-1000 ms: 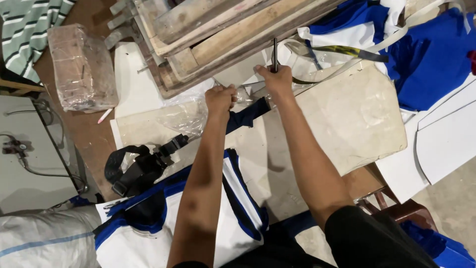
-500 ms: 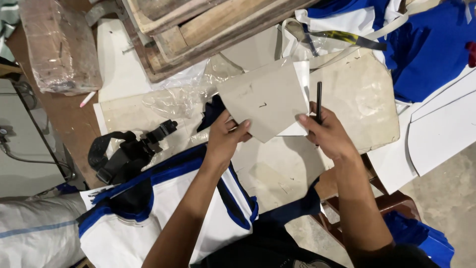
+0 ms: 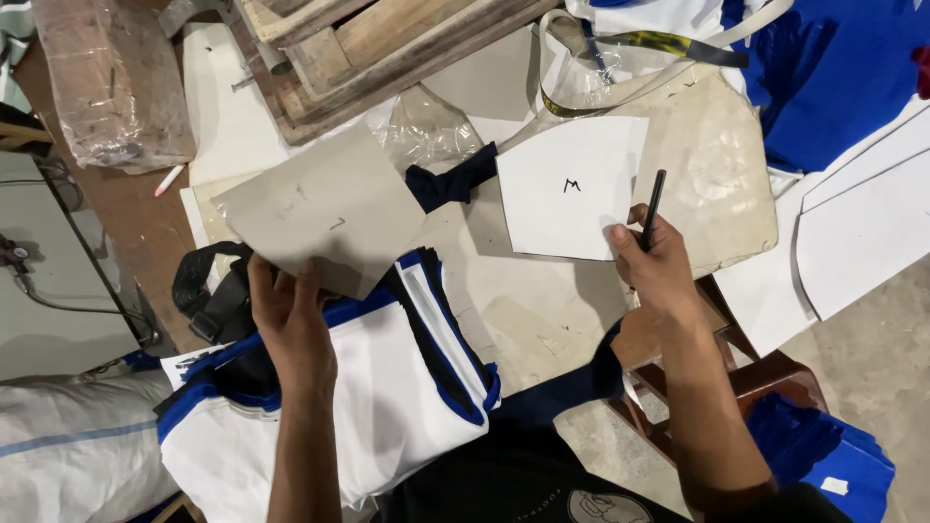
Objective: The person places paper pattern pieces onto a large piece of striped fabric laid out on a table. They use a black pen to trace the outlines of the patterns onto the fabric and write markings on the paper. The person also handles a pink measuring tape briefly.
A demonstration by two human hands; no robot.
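My left hand [image 3: 287,315] grips the lower edge of a grey card pattern piece [image 3: 325,208], held over a stack of white and blue fabric pieces [image 3: 383,387]. My right hand [image 3: 654,266] holds a dark pen [image 3: 653,208] upright and also pinches the corner of a white card pattern piece [image 3: 572,189] with a small mark on it. That white piece lies over a larger beige board [image 3: 717,184] on the table.
Wooden frames [image 3: 387,39] lie at the top. A plastic-wrapped bundle [image 3: 111,82] sits top left, a pink marker [image 3: 169,179] below it. Black straps [image 3: 208,291] lie left. Blue fabric [image 3: 833,77] and white card sheets [image 3: 862,232] lie right. A brown stool [image 3: 765,383] stands below.
The two card pieces have come apart: my left hand moved the grey one left over the fabric stack, my right hand keeps the white one to the right with the pen.
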